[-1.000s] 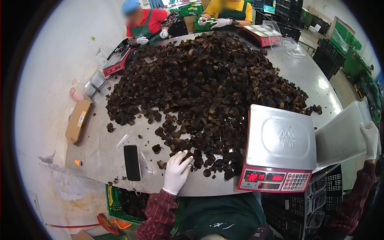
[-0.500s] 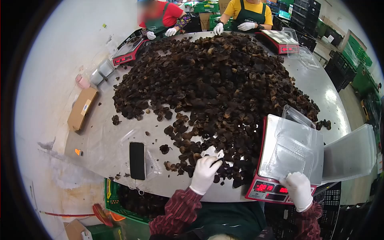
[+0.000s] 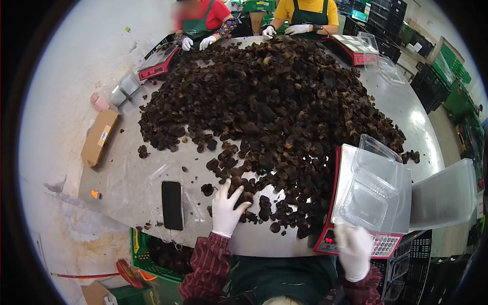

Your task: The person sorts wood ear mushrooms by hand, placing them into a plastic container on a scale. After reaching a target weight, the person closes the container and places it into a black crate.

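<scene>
Both gloved – left hand (image 3: 226, 209) grip spread on fungus pile (image 3: 274, 112); right hand (image 3: 354, 249) blurred, grip unclear.

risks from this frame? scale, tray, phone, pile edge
1. The empty clear tray sits open on the scale; the right hand is over the keypad, and a bump could shift the light tray.
2. The left hand rakes at the mushroom pile near the table edge; loose pieces could roll off.
3. The phone lies close to that hand and could get knocked.
</scene>
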